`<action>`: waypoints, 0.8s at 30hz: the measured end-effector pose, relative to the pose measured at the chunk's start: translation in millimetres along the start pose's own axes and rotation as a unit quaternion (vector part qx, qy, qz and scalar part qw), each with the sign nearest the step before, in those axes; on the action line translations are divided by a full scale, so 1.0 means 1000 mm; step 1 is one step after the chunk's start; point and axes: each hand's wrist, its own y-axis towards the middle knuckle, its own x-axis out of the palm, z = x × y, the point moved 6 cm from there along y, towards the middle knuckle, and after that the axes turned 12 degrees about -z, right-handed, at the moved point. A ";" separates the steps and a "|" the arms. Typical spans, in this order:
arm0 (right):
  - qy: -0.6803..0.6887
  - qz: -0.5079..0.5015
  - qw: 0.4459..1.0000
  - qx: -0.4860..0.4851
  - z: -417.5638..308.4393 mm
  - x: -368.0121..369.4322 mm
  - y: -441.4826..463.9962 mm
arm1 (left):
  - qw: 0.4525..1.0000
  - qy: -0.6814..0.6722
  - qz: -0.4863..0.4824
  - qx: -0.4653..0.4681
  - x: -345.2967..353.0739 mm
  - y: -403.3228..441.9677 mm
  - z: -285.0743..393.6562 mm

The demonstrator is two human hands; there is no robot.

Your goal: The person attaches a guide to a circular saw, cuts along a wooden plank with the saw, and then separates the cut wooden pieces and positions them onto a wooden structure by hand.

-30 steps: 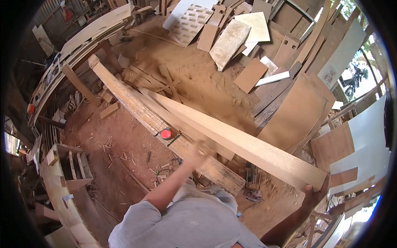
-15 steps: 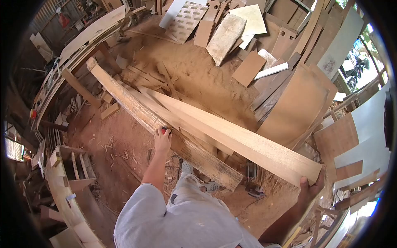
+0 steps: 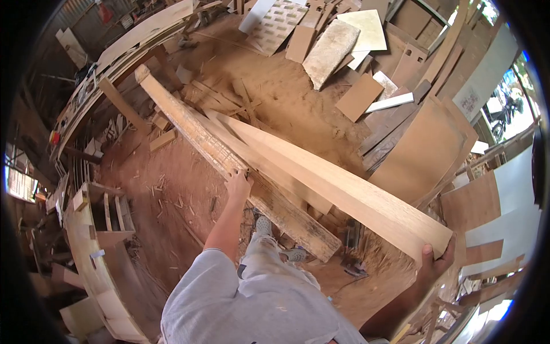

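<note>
Left hand (image 3: 238,182) has moved up-left along weathered beam (image 3: 292,221); mid-frame, fingers curled, contents unclear. Right hand (image 3: 438,261) grasps planed timber (image 3: 344,189) by its lower-right end; firm, steady grip advisable against rolling.

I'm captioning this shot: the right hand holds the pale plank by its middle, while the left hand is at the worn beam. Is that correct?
Not quite: the right hand holds the pale plank by its lower-right end, not its middle, as the head view shows. The left hand is at the worn beam, as you say.
</note>
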 end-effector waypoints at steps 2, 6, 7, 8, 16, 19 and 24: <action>0.005 -0.027 0.999 0.022 -0.002 -0.002 0.003 | 0.977 -0.209 -0.046 -0.015 0.022 0.012 -0.035; 0.004 -0.037 0.999 0.021 -0.010 -0.001 0.009 | 0.577 -0.789 -0.177 -0.117 0.033 -0.032 -0.072; -0.010 -0.017 1.000 0.015 -0.017 0.000 0.010 | 0.488 -0.845 -0.193 -0.104 0.027 -0.048 -0.067; -0.023 -0.004 1.000 -0.007 -0.026 0.000 0.015 | 0.491 -0.846 -0.192 -0.081 0.010 -0.067 -0.056; -0.110 0.003 0.991 -0.070 -0.110 0.005 0.048 | 0.400 -0.888 -0.220 0.054 -0.080 -0.113 0.037; -0.062 0.026 0.995 -0.071 -0.096 0.004 0.054 | 0.380 -0.897 -0.209 0.083 -0.103 -0.097 -0.002; -0.107 0.019 0.994 -0.019 -0.077 0.018 0.090 | 0.380 -0.922 -0.071 0.030 -0.103 -0.057 -0.161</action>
